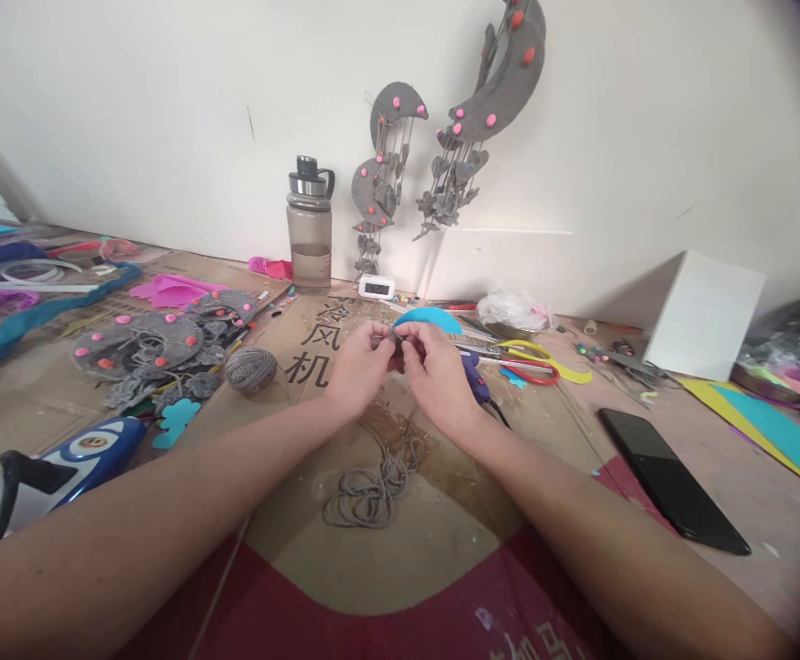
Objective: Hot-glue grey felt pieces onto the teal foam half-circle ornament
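The left hand point(362, 365) and right hand point(441, 371) meet at the centre of the frame. Thumbs and forefingers of both are closed in a pinch on a small gray piece point(395, 337), mostly hidden by the fingers; its exact form cannot be determined. Loose yarn point(365, 495) lies in loops on the cardboard point(296, 513), below the hands and between the forearms. The yarn ball point(252, 369) is left of the left hand, near a pile of gray ornaments point(158, 344) with pink and orange dots. A blue disc point(433, 319) lies directly behind the hands. Red-handled scissors point(535, 370) and a purple tool point(474, 376) are located right of the right hand. The phone point(674, 481) rests on the counter point(774, 486), right of the right forearm. The bottle point(310, 238) stands upright at upper centre-left, near the white clock point(377, 287). Gray crescents point(509, 87) hang against the wall point(166, 119).
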`<move>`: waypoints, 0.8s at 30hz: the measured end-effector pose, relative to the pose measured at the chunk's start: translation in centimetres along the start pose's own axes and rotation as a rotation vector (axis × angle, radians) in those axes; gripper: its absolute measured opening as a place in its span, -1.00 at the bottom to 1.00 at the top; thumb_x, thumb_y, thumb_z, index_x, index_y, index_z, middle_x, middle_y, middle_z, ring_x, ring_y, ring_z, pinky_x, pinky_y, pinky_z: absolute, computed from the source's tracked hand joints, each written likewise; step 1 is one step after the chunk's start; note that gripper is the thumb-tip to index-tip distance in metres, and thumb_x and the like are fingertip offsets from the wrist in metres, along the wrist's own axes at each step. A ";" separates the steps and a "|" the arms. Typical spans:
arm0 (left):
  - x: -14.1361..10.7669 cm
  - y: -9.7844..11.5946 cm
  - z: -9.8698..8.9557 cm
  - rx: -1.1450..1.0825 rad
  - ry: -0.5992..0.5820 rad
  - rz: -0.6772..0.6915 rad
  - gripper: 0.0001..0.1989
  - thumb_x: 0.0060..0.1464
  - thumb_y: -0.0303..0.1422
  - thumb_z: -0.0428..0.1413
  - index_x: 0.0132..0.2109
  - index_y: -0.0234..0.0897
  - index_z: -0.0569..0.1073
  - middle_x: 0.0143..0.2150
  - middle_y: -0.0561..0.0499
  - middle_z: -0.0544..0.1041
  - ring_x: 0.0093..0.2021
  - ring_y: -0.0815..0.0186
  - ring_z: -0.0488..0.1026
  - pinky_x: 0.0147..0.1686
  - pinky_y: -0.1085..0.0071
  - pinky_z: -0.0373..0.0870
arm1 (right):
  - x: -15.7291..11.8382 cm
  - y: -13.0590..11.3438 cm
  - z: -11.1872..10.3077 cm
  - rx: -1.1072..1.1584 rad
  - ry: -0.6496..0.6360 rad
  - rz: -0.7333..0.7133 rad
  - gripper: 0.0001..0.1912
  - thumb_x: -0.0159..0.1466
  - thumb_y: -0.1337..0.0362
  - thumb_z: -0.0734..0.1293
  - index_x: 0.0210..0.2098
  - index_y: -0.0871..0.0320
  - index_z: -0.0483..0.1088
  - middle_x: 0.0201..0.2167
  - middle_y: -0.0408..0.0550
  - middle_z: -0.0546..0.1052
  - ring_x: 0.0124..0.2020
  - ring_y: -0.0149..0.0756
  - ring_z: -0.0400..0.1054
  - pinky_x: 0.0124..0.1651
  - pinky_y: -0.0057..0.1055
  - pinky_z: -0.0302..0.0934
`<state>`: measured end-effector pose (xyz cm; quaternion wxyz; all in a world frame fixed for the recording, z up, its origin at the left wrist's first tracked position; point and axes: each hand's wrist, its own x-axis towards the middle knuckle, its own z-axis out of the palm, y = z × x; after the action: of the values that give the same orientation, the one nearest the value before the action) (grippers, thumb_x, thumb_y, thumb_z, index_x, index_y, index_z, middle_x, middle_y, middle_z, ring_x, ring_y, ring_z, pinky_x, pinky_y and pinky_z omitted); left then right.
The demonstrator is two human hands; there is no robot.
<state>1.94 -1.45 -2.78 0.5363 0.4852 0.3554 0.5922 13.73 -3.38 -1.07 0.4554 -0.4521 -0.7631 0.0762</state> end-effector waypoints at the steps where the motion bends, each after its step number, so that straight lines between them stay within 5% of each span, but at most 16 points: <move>1: 0.0 0.1 0.0 -0.042 -0.007 -0.007 -0.93 -0.04 -0.43 0.10 -0.33 -0.31 0.38 -0.39 0.04 0.49 -0.38 0.41 0.45 -0.27 0.40 0.45 | 0.0 0.0 0.0 -0.001 -0.003 -0.001 -0.76 0.25 0.41 0.11 -0.16 0.14 0.33 -0.19 0.02 0.45 -0.13 -0.23 0.31 -0.05 -0.27 0.19; 11: -0.1 0.7 0.1 -0.216 -0.065 -0.033 -0.75 -0.13 -0.29 0.25 -0.33 -0.39 0.48 -0.35 -0.03 0.52 -0.33 0.38 0.46 -0.18 0.34 0.42 | 0.1 0.6 0.1 0.080 -0.004 0.051 -0.83 0.27 0.37 0.12 -0.17 0.13 0.26 -0.25 -0.03 0.44 -0.25 -0.30 0.33 -0.14 -0.31 0.21; 16: 0.8 0.6 -0.6 -0.224 -0.003 -0.019 -0.78 -0.16 -0.31 0.27 -0.39 -0.40 0.47 -0.39 -0.02 0.52 -0.36 0.37 0.47 -0.18 0.31 0.45 | 0.0 0.0 0.0 0.082 -0.047 0.079 -0.88 0.25 0.35 0.16 -0.20 0.15 0.23 -0.30 -0.06 0.42 -0.32 -0.33 0.31 -0.24 -0.37 0.18; 20: 1.9 0.5 -1.7 -0.228 0.103 -0.015 -0.83 -0.11 -0.36 0.22 -0.39 -0.41 0.47 -0.39 -0.05 0.53 -0.36 0.36 0.49 -0.14 0.29 0.46 | 0.6 -1.0 -1.7 -0.069 -0.152 -0.017 -0.86 0.29 0.30 0.15 -0.35 0.15 0.31 -0.40 -0.11 0.43 -0.36 -0.35 0.27 -0.24 -0.39 0.13; 24: 2.6 0.3 -2.5 -0.230 0.138 -0.021 -0.89 -0.07 -0.41 0.18 -0.38 -0.42 0.46 -0.38 -0.07 0.55 -0.39 0.38 0.50 -0.11 0.25 0.47 | 1.4 -0.3 -4.8 -0.214 -0.008 0.005 -0.81 0.32 0.22 0.14 -0.26 0.16 0.32 -0.30 -0.05 0.47 -0.29 -0.30 0.32 -0.18 -0.37 0.15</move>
<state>-0.41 1.33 -2.71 0.5687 0.3748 0.3264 0.6554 17.01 -3.91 2.74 0.4013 -0.4997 -0.7676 -0.0026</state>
